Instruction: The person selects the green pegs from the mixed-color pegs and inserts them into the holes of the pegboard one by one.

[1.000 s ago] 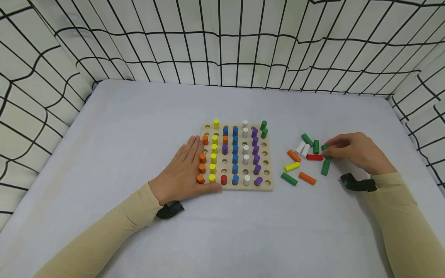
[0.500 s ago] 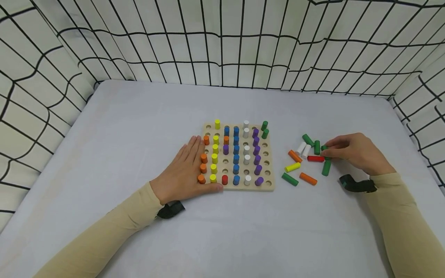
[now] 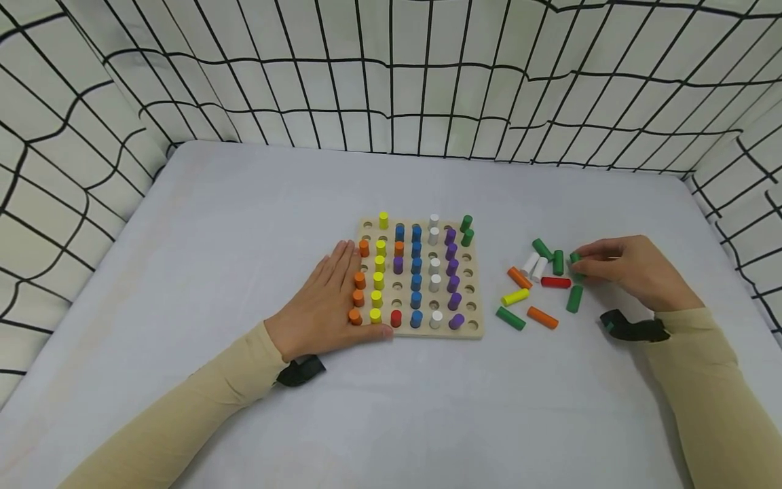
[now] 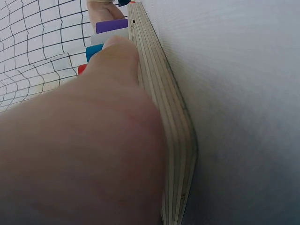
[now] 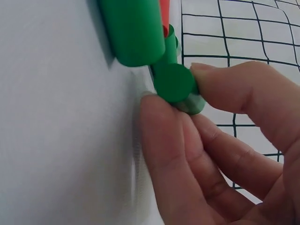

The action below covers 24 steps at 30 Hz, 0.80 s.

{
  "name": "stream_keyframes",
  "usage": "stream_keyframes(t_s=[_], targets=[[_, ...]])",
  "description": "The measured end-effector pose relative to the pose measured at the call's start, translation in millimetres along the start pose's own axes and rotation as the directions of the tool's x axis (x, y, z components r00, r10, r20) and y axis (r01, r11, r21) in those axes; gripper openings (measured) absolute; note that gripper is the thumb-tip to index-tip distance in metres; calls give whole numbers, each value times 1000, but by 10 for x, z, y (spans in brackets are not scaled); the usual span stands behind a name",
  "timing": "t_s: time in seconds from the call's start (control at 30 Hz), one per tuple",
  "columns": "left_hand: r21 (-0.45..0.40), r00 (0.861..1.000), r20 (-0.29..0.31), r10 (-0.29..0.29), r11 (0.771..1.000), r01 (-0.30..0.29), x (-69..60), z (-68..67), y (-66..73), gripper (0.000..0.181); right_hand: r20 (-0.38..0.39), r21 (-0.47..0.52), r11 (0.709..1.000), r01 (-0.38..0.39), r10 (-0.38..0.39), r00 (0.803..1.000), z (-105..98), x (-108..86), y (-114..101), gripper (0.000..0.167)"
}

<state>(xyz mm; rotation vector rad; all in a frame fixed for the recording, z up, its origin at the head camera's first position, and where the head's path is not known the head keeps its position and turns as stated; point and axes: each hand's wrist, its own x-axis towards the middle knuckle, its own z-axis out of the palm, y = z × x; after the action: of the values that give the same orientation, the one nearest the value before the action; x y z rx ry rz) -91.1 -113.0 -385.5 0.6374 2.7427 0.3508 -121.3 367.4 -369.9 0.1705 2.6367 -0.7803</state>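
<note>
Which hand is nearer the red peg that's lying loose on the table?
Right. The right hand pinches a green peg just beside the loose red peg; the left hand rests at the left edge of the pegboard, across the board from it.

Bright, diffuse light leaves soft shadows on the white tabletop (image 3: 427, 414).

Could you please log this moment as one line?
left hand: rests against pegboard | right hand: pinches green peg | loose pegs: right of pegboard

White tabletop (image 3: 244, 190), 1 wooden pegboard (image 3: 425, 293), loose coloured pegs (image 3: 556, 282)
</note>
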Motion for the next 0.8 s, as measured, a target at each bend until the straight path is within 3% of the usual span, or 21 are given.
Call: stream_keyframes(t_s=[0.8], targets=[[-4,1000,-12,3,1000,-4,-2,15,2,129,-84,127,990,54,-44,996,6,-46,-26,68]])
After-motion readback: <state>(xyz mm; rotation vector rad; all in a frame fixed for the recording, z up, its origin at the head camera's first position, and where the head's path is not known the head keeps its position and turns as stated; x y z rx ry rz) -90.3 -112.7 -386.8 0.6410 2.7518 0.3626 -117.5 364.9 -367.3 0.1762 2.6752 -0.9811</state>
